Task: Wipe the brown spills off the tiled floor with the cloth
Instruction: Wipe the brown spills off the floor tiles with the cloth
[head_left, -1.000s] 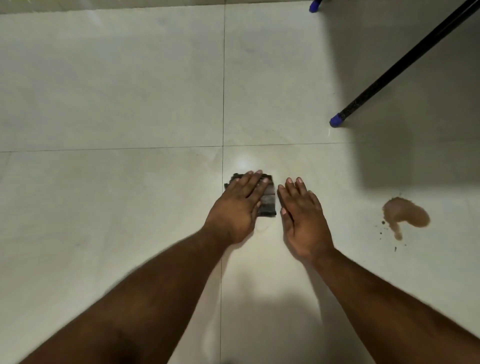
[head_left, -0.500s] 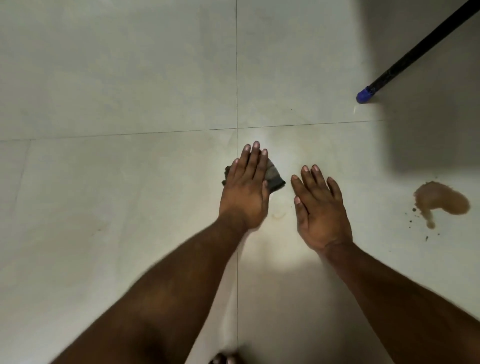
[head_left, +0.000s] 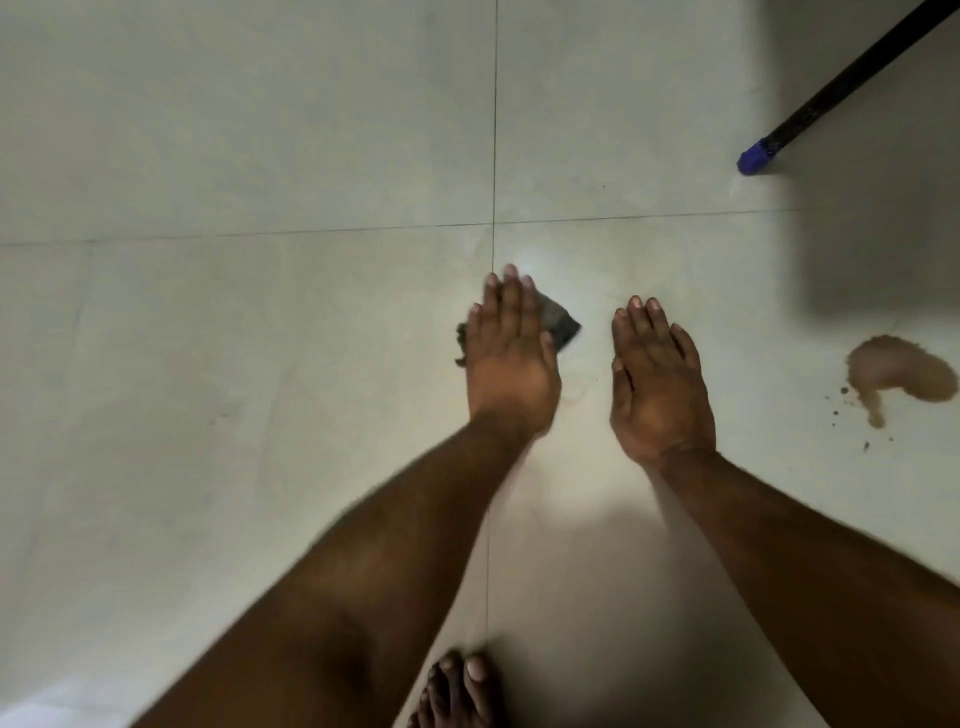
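Observation:
My left hand (head_left: 511, 364) lies flat with straight fingers on a small dark grey cloth (head_left: 558, 322), pressing it onto the pale tiled floor (head_left: 260, 338). Only the cloth's right corner and a bit of its left edge show past the hand. My right hand (head_left: 657, 384) rests flat on the bare tile just to the right, fingers straight, holding nothing. A faint brownish smear (head_left: 574, 397) lies between the two hands. A brown spill (head_left: 901, 371) with small specks around it sits on the floor far right, apart from both hands.
A black pole with a blue tip (head_left: 756, 156) slants down to the floor at the upper right, with a dark shadow beside it. My bare foot (head_left: 457, 691) is at the bottom centre. Tile joints cross just above the left hand.
My left hand has turned and pushed the cloth slightly away and leftward, covering more of it. The view has shifted, so the spill sits further right and my foot has come into view.

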